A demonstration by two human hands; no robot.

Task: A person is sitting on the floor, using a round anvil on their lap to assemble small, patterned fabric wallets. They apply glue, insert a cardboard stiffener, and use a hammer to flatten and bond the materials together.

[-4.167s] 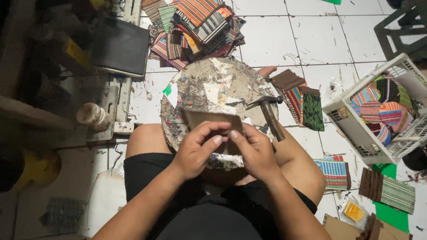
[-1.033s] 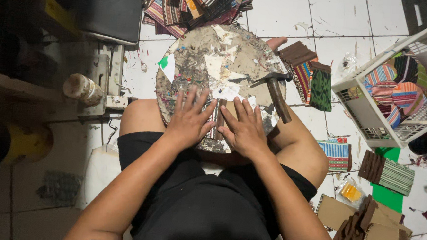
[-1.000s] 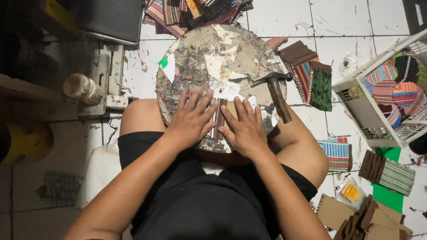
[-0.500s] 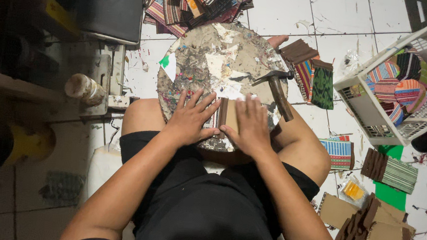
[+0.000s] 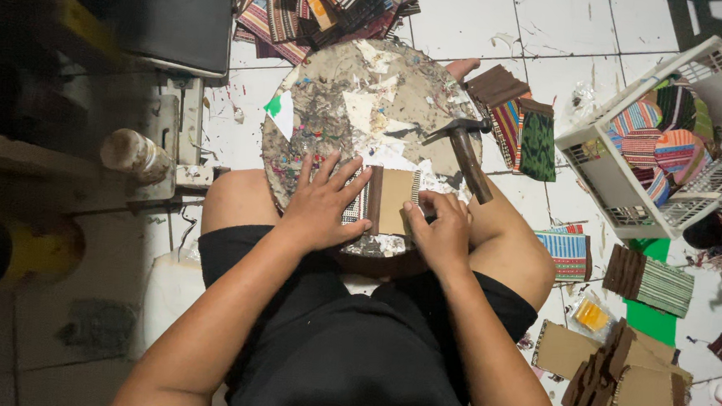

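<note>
Head view: a brown card piece [image 5: 394, 200] lies on the round work board [image 5: 333, 103] across the person's lap, long axis running away from the body. Left hand [image 5: 324, 205] presses flat, fingers spread; right hand [image 5: 440, 229] pinches its right edge. Hammer [image 5: 466, 155] rests just beside; a white basket [image 5: 625, 188] stands well apart.
</note>
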